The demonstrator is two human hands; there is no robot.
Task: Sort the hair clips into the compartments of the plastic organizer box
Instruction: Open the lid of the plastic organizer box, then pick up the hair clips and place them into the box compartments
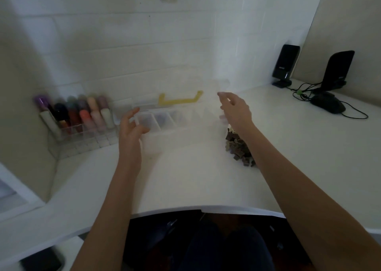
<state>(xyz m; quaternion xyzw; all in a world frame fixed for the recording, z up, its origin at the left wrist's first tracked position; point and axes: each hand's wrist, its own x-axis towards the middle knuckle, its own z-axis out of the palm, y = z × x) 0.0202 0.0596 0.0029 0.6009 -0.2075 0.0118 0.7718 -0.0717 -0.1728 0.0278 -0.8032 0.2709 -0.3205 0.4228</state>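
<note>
Hair clips (240, 147) lie heaped just right of the clear organizer box (165, 122) on the table (185, 184). Left hand (129, 130) and right hand (235, 110) flank the box, fingers released, holding nothing. Sorting seems unstarted; next, pick a clip.

My left hand (132, 129) hovered with loose fingers at the left end of the clear organizer box (165, 124), whose lid with a yellow handle (180, 99) stood open. My right hand (235, 111) was spread at its right end, above the pile of brown hair clips (240, 147) on the white desk (185, 178).
</note>
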